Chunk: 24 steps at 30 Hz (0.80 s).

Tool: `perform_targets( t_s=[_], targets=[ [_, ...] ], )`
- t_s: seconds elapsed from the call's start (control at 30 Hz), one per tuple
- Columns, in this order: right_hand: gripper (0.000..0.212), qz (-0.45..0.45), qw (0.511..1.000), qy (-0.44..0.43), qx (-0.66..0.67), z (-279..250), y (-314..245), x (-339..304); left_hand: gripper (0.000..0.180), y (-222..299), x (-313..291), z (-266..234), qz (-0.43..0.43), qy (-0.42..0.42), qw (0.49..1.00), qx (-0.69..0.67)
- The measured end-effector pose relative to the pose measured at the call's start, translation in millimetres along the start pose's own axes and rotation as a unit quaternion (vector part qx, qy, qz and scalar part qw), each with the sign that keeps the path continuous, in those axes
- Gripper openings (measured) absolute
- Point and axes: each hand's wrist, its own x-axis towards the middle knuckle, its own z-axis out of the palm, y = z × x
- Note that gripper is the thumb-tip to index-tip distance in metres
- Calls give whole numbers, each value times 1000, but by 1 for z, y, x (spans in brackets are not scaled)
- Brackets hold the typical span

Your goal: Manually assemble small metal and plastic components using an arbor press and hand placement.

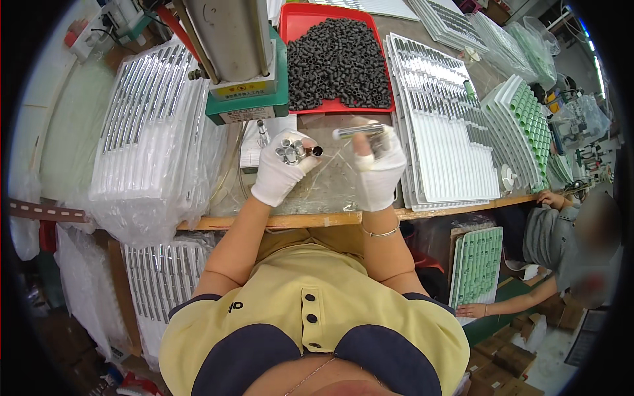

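Observation:
My left hand, in a white glove with bare fingertips, is closed around several short silver tubes, their round ends facing up. At its fingertips is one more tube with a dark open end. My right hand, gloved likewise, is raised over the bench and smeared by motion. A silver tube lies across its thumb and fingers, with more silver behind. Just beyond my left hand, a small metal post stands on the fixture below the press, which has a green head.
A red tray of black plastic fittings stands behind my hands. White ridged racks with silver tubes lie left and right. Green tubes fill a rack farther right. A co-worker's arm reaches in at the right.

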Motion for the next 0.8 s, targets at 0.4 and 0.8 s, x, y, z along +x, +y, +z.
perform_targets(
  t_s=[0.4,0.8],
  targets=[
    [25,-170,942,-154,-243,-2,16,-12,26,-19,-15,2,-32,29,998,39],
    [20,43,953,-225,-199,41,64,-15,61,-15,-18,-52,-11,188,982,19]
  ],
)
